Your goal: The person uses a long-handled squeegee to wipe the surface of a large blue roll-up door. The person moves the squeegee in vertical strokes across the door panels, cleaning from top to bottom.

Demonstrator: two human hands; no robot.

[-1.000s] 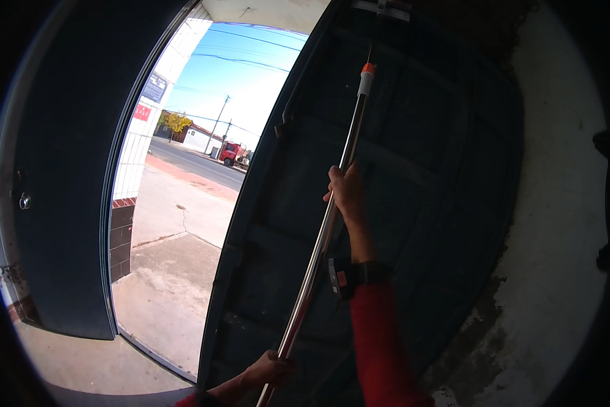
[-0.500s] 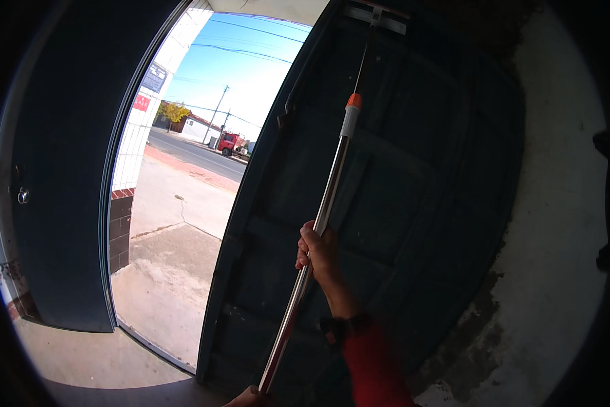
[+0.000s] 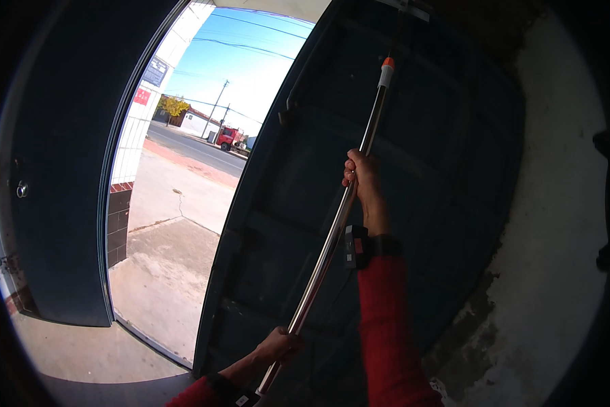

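While the left hand (image 3: 278,344) wraps the silvery pole (image 3: 334,234) low down, the right hand's grip (image 3: 362,171) clamps it higher.

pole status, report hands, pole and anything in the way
Right hand gripping pole, left hand gripping lower down. Pole slanted, crosspiece cut off at top edge. Nothing seen blocking pole; dark door behind.

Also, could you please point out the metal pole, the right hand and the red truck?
Metal pole (image 3: 328,252), head view: on its shiny shaft.
Right hand (image 3: 365,169), head view: on the middle of the hand.
Red truck (image 3: 227,138), head view: on its cab.
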